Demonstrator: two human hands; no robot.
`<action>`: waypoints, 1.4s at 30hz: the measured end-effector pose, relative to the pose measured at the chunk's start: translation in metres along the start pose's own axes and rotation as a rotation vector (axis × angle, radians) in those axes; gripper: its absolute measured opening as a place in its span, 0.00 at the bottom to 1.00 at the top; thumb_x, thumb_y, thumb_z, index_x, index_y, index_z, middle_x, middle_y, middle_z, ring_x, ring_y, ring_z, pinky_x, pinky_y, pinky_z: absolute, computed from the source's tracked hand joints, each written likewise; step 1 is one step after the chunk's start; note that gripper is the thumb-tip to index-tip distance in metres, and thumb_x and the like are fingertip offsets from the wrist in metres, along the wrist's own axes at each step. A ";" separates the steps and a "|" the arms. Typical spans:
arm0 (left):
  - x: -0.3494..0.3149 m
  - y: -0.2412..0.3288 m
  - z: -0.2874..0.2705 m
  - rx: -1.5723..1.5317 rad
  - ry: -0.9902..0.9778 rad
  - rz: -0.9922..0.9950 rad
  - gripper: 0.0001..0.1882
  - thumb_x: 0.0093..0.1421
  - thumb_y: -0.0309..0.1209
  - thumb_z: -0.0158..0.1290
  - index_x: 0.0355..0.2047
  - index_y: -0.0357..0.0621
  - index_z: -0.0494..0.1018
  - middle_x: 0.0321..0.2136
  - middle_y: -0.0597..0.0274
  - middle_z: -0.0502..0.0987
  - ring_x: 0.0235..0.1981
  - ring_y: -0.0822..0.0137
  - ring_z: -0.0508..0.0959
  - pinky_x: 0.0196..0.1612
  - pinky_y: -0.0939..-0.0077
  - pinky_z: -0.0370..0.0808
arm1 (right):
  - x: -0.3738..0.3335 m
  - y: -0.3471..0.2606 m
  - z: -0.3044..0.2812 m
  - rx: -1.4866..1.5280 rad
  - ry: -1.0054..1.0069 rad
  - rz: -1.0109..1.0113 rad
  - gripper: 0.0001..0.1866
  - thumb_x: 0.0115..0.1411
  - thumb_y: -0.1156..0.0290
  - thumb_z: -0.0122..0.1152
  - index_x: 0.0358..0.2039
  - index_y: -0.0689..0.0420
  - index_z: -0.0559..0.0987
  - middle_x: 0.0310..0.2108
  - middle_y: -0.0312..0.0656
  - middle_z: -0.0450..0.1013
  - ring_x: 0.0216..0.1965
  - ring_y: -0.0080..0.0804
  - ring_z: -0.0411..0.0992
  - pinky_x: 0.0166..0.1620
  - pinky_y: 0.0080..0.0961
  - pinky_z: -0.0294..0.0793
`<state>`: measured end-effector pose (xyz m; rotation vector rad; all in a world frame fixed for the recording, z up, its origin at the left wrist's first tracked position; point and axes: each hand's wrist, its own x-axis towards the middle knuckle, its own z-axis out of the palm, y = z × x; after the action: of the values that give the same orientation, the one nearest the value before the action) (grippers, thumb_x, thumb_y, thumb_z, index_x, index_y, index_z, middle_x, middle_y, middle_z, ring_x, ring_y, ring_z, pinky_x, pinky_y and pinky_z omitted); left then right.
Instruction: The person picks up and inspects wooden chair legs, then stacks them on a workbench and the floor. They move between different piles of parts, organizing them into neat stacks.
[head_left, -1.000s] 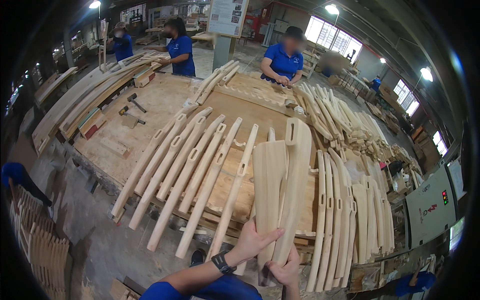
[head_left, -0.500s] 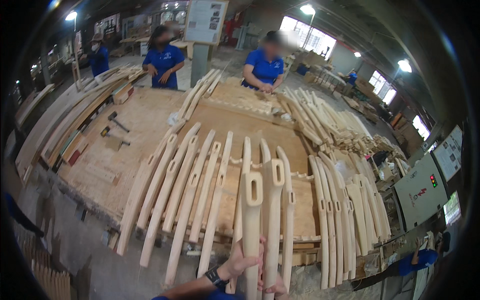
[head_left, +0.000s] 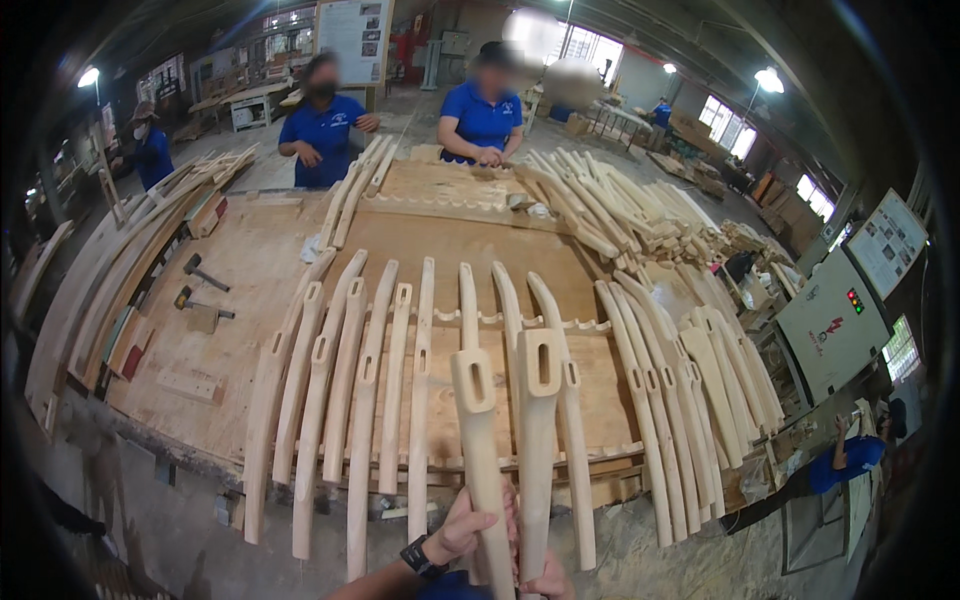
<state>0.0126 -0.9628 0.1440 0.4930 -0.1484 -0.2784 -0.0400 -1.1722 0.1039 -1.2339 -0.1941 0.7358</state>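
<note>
Head view. Left hand point(head_left: 458, 532): wrapped round left bar point(head_left: 482, 455), slotted wood. Right hand point(head_left: 549, 578): gripping right bar point(head_left: 536, 445) low down. Both bars: raised, over the desk's point(head_left: 265, 230) near side. Risk: a sideways swing could knock the loose row of bars point(head_left: 312, 420). Obscured: most right-hand fingers; left bar's lower end, cut off.

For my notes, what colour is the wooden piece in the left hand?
The wooden piece is pale tan; it shows best in the head view.
</note>
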 end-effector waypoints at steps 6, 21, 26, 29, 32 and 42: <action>-0.003 -0.012 0.015 0.743 0.414 0.303 0.31 0.53 0.22 0.63 0.51 0.41 0.56 0.35 0.60 0.69 0.25 0.71 0.76 0.29 0.74 0.80 | 0.012 -0.020 0.012 -0.178 0.201 -0.220 0.33 0.36 0.76 0.65 0.49 0.59 0.71 0.28 0.34 0.69 0.29 0.23 0.69 0.34 0.22 0.71; 0.154 0.100 -0.095 1.053 0.650 -0.048 0.22 0.59 0.34 0.49 0.46 0.26 0.65 0.34 0.43 0.75 0.30 0.53 0.79 0.29 0.62 0.79 | 0.042 -0.046 -0.010 0.112 0.314 -0.261 0.34 0.38 0.81 0.51 0.52 0.62 0.67 0.28 0.39 0.68 0.24 0.25 0.67 0.28 0.19 0.68; 0.177 0.087 -0.103 1.628 0.808 -0.055 0.28 0.59 0.33 0.49 0.50 0.17 0.59 0.41 0.25 0.74 0.45 0.37 0.77 0.48 0.56 0.75 | 0.048 -0.044 -0.001 0.104 0.316 -0.285 0.32 0.45 0.78 0.58 0.55 0.62 0.66 0.27 0.38 0.68 0.24 0.23 0.67 0.28 0.19 0.68; 0.200 0.066 -0.092 1.342 0.797 -0.086 0.27 0.59 0.32 0.48 0.51 0.20 0.58 0.42 0.25 0.74 0.46 0.36 0.76 0.53 0.53 0.72 | 0.048 -0.045 -0.010 0.057 0.364 -0.307 0.30 0.51 0.77 0.61 0.56 0.63 0.65 0.28 0.38 0.69 0.24 0.22 0.68 0.28 0.19 0.68; 0.196 0.090 -0.125 1.345 0.970 0.014 0.26 0.60 0.33 0.47 0.52 0.25 0.57 0.44 0.25 0.74 0.48 0.36 0.75 0.55 0.51 0.69 | 0.082 -0.054 -0.003 0.035 0.239 -0.281 0.29 0.53 0.78 0.60 0.56 0.63 0.65 0.28 0.38 0.71 0.24 0.22 0.68 0.28 0.19 0.69; 0.198 0.077 -0.117 1.460 0.927 -0.151 0.27 0.59 0.32 0.48 0.54 0.27 0.55 0.45 0.26 0.74 0.49 0.37 0.75 0.53 0.54 0.72 | 0.189 -0.053 -0.037 -0.552 0.462 -0.181 0.19 0.55 0.70 0.55 0.44 0.70 0.73 0.28 0.51 0.76 0.24 0.35 0.76 0.30 0.32 0.75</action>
<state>0.2427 -0.9050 0.0938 2.0271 0.6595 -0.0155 0.1436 -1.0942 0.0923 -1.8485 -0.1261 0.2230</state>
